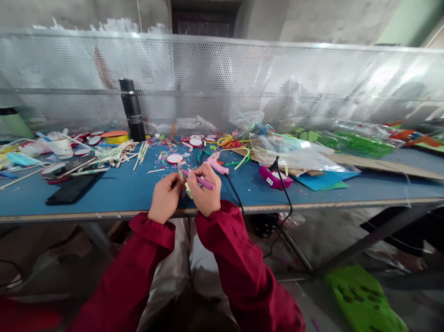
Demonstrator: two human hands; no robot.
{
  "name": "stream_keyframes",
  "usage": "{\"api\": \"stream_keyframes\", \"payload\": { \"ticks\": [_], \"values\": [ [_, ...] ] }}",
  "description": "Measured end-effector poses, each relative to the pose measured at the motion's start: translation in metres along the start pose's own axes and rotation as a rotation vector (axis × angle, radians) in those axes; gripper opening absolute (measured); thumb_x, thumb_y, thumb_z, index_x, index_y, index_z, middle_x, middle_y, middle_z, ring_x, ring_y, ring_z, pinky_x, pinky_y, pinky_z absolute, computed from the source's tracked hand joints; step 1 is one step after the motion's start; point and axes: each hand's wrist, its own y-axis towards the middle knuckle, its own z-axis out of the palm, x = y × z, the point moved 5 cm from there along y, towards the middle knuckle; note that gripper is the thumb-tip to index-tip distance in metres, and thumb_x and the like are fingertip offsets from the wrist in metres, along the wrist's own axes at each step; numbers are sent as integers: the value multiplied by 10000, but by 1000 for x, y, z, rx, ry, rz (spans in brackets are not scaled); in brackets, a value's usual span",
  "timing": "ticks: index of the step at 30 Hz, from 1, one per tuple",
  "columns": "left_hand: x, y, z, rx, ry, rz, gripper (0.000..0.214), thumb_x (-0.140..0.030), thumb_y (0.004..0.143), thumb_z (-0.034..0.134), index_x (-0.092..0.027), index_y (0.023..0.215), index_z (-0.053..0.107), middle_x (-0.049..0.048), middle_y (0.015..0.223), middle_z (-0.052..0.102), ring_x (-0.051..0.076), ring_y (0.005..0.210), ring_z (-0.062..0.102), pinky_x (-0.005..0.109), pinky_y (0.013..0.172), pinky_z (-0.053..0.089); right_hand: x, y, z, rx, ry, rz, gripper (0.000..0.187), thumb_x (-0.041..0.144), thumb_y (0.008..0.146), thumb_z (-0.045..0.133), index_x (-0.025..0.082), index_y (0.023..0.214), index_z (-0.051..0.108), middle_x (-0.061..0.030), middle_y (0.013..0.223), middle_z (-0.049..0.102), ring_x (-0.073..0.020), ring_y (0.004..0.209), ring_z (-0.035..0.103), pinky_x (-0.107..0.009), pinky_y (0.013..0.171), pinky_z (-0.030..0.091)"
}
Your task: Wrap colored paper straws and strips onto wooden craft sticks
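Note:
My left hand (165, 197) is closed at the table's front edge, pinching a small flat pale strip (180, 170) that stands up from the fingertips. Close beside it, my right hand (207, 191) grips a purple pen (205, 182), its tip end pointing toward the strip. A pale yellow piece (189, 190) shows between the two hands; its kind is unclear. Just beyond my right hand lies a pink hot glue gun (217, 163) with a black cord. A round white disc with a red rim (175, 158) rests behind the left fingertips.
Left on the blue table (103, 195) are a dark phone (73, 189), loose sticks (113, 153) and a white cup (60, 146). A black bottle (132, 111) stands behind. Rightward are a magenta box (274, 178), a black cable (286, 190) and plastic bags (298, 153). Perforated metal backs the table.

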Motion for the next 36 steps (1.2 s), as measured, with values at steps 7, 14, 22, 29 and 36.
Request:
{"api": "stream_keyframes", "payload": {
  "ticks": [7,14,22,29,36],
  "values": [
    [1,0,0,2,11,-10,238,-305,921,575,-205,705,577,-42,557,551,137,538,513,252,557,356,0,0,0,-4,-16,11,196,238,876,582,237,698,499,41,674,562,-149,664,543,-299,663,423],
    [1,0,-1,1,16,-3,247,-316,925,564,-205,705,584,-38,558,545,138,543,497,255,563,345,0,1,0,-6,2,5,204,241,873,596,234,691,504,41,660,558,-145,644,536,-299,649,410],
    [-1,-2,-1,6,-8,-9,253,-322,929,552,-201,709,577,-37,569,533,135,549,489,253,563,347,-1,0,0,-15,35,17,199,248,879,604,233,703,512,42,678,569,-146,658,546,-298,658,416],
    [-1,-2,0,19,-23,-14,249,-357,926,553,-202,736,596,-31,577,520,142,558,477,258,568,342,0,1,-1,-14,23,13,202,229,875,588,237,690,507,43,667,562,-149,652,546,-303,656,417],
    [1,-2,0,13,-15,-15,267,-394,918,567,-208,731,601,-26,580,522,149,563,480,262,569,338,0,0,-1,-6,-5,17,203,251,881,589,240,697,504,38,678,576,-154,671,549,-305,667,427]
  ]
}}
